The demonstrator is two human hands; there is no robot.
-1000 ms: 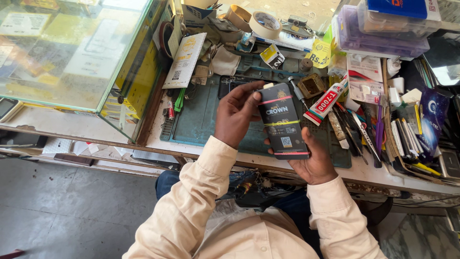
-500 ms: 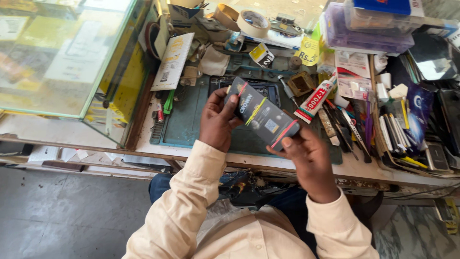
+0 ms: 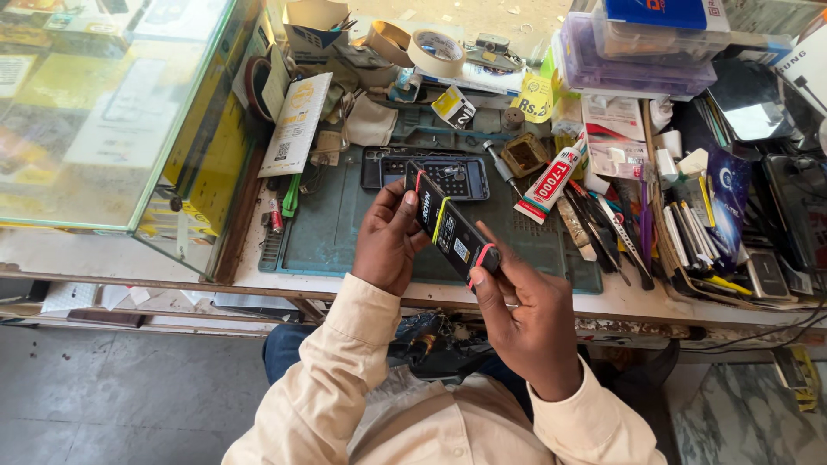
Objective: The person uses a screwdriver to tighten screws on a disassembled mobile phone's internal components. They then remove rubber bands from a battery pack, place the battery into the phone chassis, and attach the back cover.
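Far out left of our grip sits the glass case (image 3: 95, 112), with a printed card (image 3: 295, 123) leaning against its corner. Closer in, our left hand (image 3: 389, 241) pinches the upper end of the flat black box (image 3: 452, 226), fingers closed on its edge. We're holding it tilted edge-on above the green mat (image 3: 327, 232), probably so we can look along its side. Our right hand (image 3: 525, 319) clamps the lower end, thumb on top to steady it. Just past the box lies a black parts tray (image 3: 426, 172). Up to the right of the grip rests a glue tube (image 3: 549, 181), then a heap of hand tools (image 3: 620, 232), all within easy reach.
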